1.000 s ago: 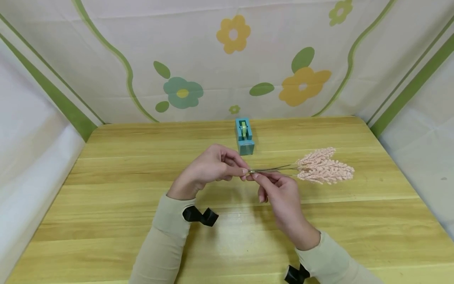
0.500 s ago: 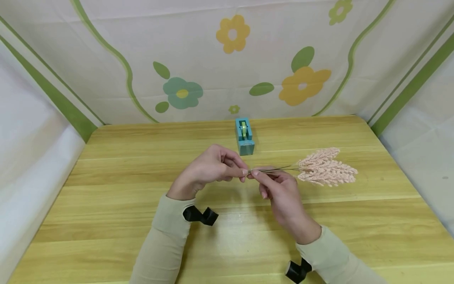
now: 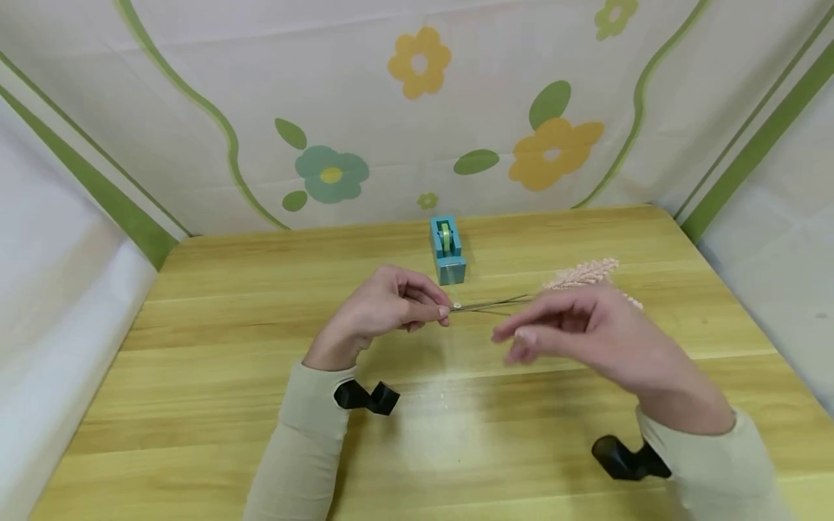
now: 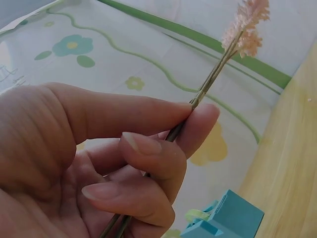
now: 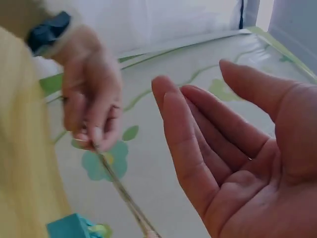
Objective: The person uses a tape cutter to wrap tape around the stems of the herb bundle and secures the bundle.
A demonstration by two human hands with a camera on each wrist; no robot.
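Grip: your left hand (image 3: 384, 307) pinches the thin grey-green wire stems of the pink fuzzy artificial flower sprig (image 4: 205, 91) between thumb and forefinger, with the other fingers curled under them.
Stems: in the left wrist view they run through the pinch, out past your fingertips (image 4: 198, 121) and up to the pink heads at the far end.
Sprig position: held in the air above the yellow wooden table (image 3: 195, 347), it reaches from the pinch out to your right, roughly level; its pink heads (image 3: 583, 273) show just beyond your right hand.
Right hand: your right hand (image 3: 586, 333) is off the stems, with fingers spread loose and palm open, holding nothing. It hovers near the pinch, on its right side, in front of the flower heads.
Right wrist view: the bare palm (image 5: 247, 163) fills the near side, with the left hand (image 5: 91, 106) and the stems (image 5: 124, 193) beyond it, apart from it.
Behind the grip: a small teal tape dispenser with a green roll (image 3: 447, 250) stands on the table, just past the pinch and clear of both hands.
Sleeves: beige sleeves cover both forearms, each with a black strap at the wrist (image 3: 365, 396).
Surround: a white cloth printed with flowers and green lines (image 3: 417, 108) stands behind the table and along its sides.
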